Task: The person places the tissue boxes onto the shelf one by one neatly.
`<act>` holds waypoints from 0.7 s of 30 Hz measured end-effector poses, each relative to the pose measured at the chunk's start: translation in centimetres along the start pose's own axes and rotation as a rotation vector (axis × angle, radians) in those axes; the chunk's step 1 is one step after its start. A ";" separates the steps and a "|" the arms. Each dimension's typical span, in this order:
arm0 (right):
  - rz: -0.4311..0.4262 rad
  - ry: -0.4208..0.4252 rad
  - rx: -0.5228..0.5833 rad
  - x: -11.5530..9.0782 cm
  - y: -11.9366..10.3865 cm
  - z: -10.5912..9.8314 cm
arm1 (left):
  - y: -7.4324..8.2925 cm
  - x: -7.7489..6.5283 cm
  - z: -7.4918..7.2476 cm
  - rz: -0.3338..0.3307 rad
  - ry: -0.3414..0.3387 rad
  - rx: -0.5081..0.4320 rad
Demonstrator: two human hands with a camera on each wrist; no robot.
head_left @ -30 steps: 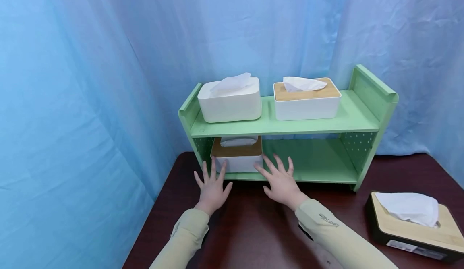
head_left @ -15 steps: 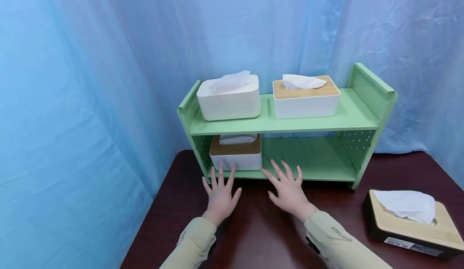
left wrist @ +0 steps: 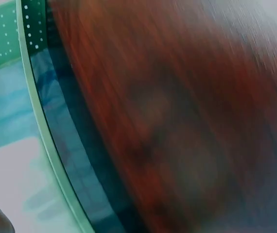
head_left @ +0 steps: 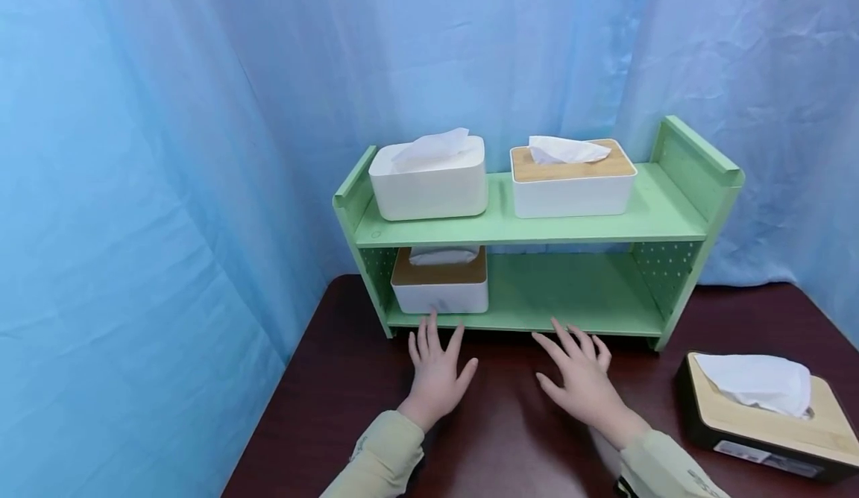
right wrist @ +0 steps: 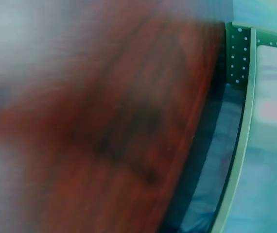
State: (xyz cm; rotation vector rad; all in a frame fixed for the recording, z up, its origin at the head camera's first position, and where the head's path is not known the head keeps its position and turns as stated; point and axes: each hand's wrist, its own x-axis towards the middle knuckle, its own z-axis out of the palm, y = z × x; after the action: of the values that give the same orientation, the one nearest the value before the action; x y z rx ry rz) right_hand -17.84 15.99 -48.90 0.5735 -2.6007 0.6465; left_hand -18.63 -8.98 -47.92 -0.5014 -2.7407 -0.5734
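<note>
My left hand (head_left: 438,379) has its fingers spread, the fingertips overlapping the lower front of a tissue box (head_left: 439,298) in the head view. That box, white with a brown wooden lid, stands at the left end of the lower tier of a green shelf (head_left: 564,289). Farther right, my right hand (head_left: 585,382) is spread in front of the lower tier's front edge, holding nothing. On the upper tier are an all-white tissue box (head_left: 429,191) at left and a white tissue box with a light wooden lid (head_left: 573,194) at right. Only fingertips of each hand show in the wrist views.
At the table's right side lies a black tissue box with a wooden lid (head_left: 772,420). The dark reddish table (head_left: 496,446) extends in front of the shelf. Blue curtains (head_left: 168,185) hang behind and to the left.
Both hands have drawn back from the lower tissue box and shifted right, the right hand farther. The tissue boxes stay in their places on the shelf.
</note>
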 end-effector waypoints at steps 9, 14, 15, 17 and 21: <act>0.007 0.102 0.054 -4.1 2.9 -2.2 | 2.5 -0.8 1.8 0.004 -0.046 -0.128; 0.038 0.153 0.058 -5.4 4.9 -4.8 | 3.7 -0.9 2.6 0.007 -0.060 -0.198; 0.050 0.161 0.050 -5.7 5.3 -5.5 | 4.0 -0.9 2.8 0.008 -0.064 -0.220; 0.091 0.165 0.043 -6.4 6.2 -6.9 | 4.5 -0.9 3.1 0.001 -0.078 -0.258; 0.185 0.167 0.017 -7.7 8.3 -9.6 | 5.5 -0.8 3.4 -0.014 -0.112 -0.307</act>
State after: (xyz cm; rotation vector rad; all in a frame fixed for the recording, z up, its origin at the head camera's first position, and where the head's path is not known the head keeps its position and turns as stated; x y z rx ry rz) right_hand -12.69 29.87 -47.62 0.2722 -2.5103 0.7416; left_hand -16.51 -2.96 -49.41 -0.6012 -2.7743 -1.0075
